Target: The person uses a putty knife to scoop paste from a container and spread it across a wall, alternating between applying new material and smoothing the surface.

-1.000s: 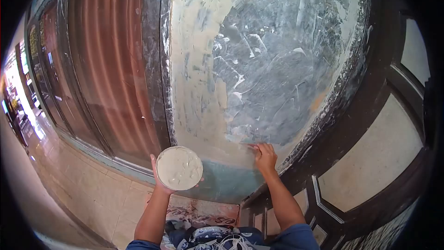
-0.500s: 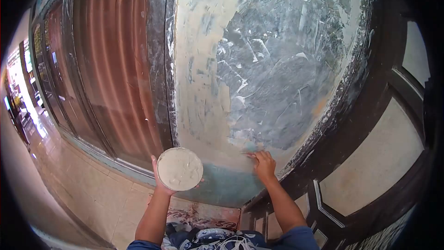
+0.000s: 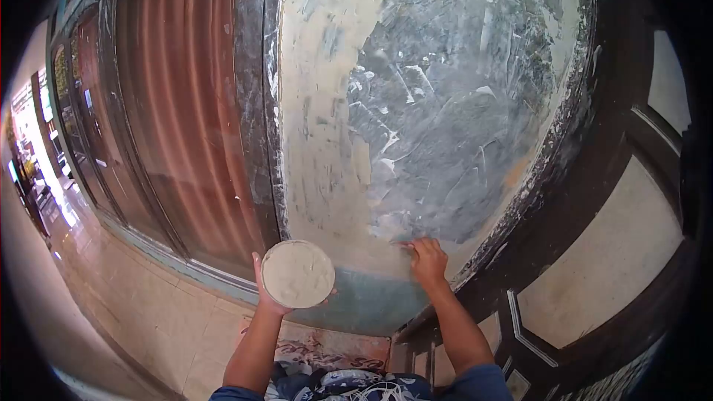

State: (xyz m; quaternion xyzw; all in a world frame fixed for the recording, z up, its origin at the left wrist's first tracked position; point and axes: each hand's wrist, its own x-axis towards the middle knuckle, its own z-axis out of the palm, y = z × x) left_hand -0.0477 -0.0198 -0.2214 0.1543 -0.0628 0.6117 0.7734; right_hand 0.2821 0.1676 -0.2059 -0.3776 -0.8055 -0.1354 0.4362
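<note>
Two bare hands work at a grey-blue wall panel (image 3: 438,119) smeared with pale, cream-coloured filler. Compared with one second ago, the left hand (image 3: 269,291) and its round, shallow white bowl of cream-coloured putty (image 3: 298,274) sit slightly further right and lower in the view, and the putty surface looks smoother; the right hand (image 3: 429,260) stays pressed at the same lower edge of the grey patch, shifted only slightly.

The left hand grips the bowl from beneath, fingers curled around its underside, holding it level with the opening facing up. The bowl is near the right hand but apart from it, to its left at about the same height and in front of the bare teal strip (image 3: 364,301) at the foot of the panel.

The right hand lies knuckles-out against the wall, fingers bent. A thin pale edge shows just past its fingertips; whether it is a tool in the hand is too small to tell. A reddish-brown corrugated shutter (image 3: 178,119) stands left of the panel, and a dark panelled door (image 3: 609,252) stands on its right. Both forearms are cut off by the lower frame edge.
</note>
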